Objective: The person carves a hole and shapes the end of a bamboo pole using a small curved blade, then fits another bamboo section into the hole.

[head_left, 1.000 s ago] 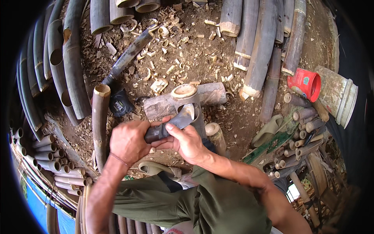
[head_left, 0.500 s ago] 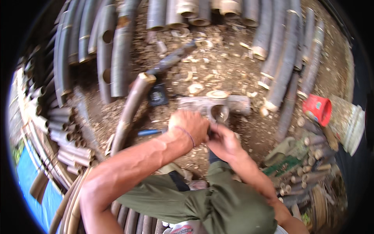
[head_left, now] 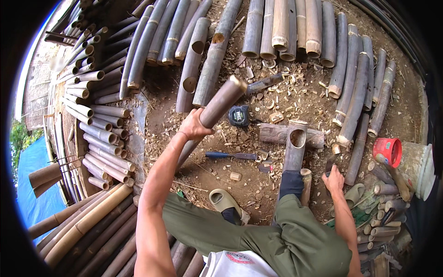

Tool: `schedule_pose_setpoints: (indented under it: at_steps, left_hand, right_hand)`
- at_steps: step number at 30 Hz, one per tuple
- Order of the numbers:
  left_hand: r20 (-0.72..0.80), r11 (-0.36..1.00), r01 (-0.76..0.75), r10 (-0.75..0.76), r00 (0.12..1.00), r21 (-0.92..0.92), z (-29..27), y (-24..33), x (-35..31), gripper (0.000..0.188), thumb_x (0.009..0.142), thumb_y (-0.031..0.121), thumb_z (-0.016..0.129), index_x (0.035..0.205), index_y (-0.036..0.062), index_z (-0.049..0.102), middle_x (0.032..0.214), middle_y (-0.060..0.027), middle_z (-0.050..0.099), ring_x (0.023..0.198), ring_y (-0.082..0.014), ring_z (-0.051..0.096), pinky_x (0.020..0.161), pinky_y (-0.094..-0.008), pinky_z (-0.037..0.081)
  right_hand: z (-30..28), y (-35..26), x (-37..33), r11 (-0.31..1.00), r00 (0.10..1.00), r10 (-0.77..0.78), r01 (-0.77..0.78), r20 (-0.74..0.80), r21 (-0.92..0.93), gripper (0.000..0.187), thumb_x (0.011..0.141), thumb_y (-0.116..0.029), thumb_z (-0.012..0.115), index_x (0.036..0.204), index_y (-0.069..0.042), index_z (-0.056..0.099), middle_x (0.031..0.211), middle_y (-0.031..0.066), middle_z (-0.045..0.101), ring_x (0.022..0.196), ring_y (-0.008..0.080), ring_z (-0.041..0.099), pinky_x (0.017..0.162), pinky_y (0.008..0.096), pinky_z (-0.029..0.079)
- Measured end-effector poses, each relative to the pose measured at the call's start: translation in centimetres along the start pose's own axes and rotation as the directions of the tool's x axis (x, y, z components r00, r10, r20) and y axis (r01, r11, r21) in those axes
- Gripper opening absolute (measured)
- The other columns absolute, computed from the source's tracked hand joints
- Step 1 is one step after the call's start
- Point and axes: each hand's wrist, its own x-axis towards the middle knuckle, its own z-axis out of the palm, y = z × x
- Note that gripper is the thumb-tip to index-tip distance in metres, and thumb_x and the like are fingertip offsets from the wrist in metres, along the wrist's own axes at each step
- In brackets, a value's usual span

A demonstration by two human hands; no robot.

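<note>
My left hand [head_left: 197, 124] is wrapped round a thick brown bamboo pole [head_left: 223, 102], tilted with its cut end up and away from me. Low on the right, my right hand [head_left: 334, 180] is closed on a short dark tool [head_left: 331, 162]; its exact kind is unclear. Between my hands, a grey bamboo tube [head_left: 294, 157] with an oval hole near its far end rests across a bamboo log [head_left: 270, 132]. My right lower leg lies over its near part. A blue-handled chisel [head_left: 230, 156] lies on the ground, and a black tape measure [head_left: 238, 115] sits beyond it.
Bamboo tubes [head_left: 277, 27] lie in rows at the far side, with stacks [head_left: 104, 134] on the left. A red container [head_left: 387, 152] and a white bucket [head_left: 417, 171] stand right, above short offcuts [head_left: 385, 228]. Wood chips [head_left: 272, 99] cover the soil.
My hands have parted from together by the holed tube. The left has moved left and taken hold of the bamboo pole; the right has moved right with the dark tool. The view has shifted.
</note>
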Motion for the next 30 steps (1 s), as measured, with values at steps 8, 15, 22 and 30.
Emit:
schedule_pose_setpoints:
  at_steps: [8,15,22,30]
  left_hand:
    - [-0.159,0.521,-0.334,0.35,0.923,-0.785,-11.1,19.3,-2.1,0.071,0.068,0.036,0.088,0.12,0.0001,0.055,0.098,-0.0067,0.064,0.088,-0.0146,0.062,0.08,-0.0319,0.053]
    - [-0.355,0.381,-0.628,0.579,0.734,-0.678,-11.6,34.9,-8.4,0.083,0.062,0.029,0.088,0.126,-0.0035,0.047,0.106,-0.0182,0.067,0.092,-0.0254,0.068,0.086,-0.0367,0.057]
    - [-0.518,0.3,-0.787,0.619,0.59,-0.539,-8.1,37.7,-8.6,0.083,0.06,0.029,0.089,0.126,0.0008,0.048,0.11,-0.0191,0.065,0.099,-0.0278,0.067,0.089,-0.0388,0.054]
    - [-0.556,0.258,-0.902,0.718,0.419,-0.347,-4.1,35.4,-11.8,0.088,0.058,0.028,0.089,0.131,0.0024,0.046,0.115,-0.0175,0.062,0.106,-0.0314,0.064,0.094,-0.0419,0.051]
  right_hand:
    - [-0.3,-2.1,-6.0,0.957,0.972,0.224,-0.232,0.066,0.176,0.068,0.08,-0.029,0.075,0.133,-0.007,0.039,0.129,0.0205,0.047,0.117,0.0415,0.053,0.09,0.0533,0.047]
    - [-6.3,-2.0,-11.0,0.862,0.956,0.184,-0.046,-0.228,0.505,0.056,0.088,-0.02,0.066,0.137,-0.007,0.044,0.127,0.0189,0.051,0.11,0.0364,0.057,0.088,0.0477,0.047]
    - [-9.4,-0.4,-14.1,0.697,0.907,0.296,0.01,-0.301,0.717,0.054,0.086,-0.011,0.068,0.136,-0.005,0.048,0.115,0.0139,0.058,0.082,0.0215,0.063,0.071,0.036,0.052]
    - [-18.3,1.6,-16.4,0.456,0.8,0.24,0.408,-0.551,0.791,0.046,0.087,-0.007,0.068,0.13,-0.004,0.052,0.111,0.0062,0.06,0.074,0.0116,0.058,0.066,0.0274,0.05]
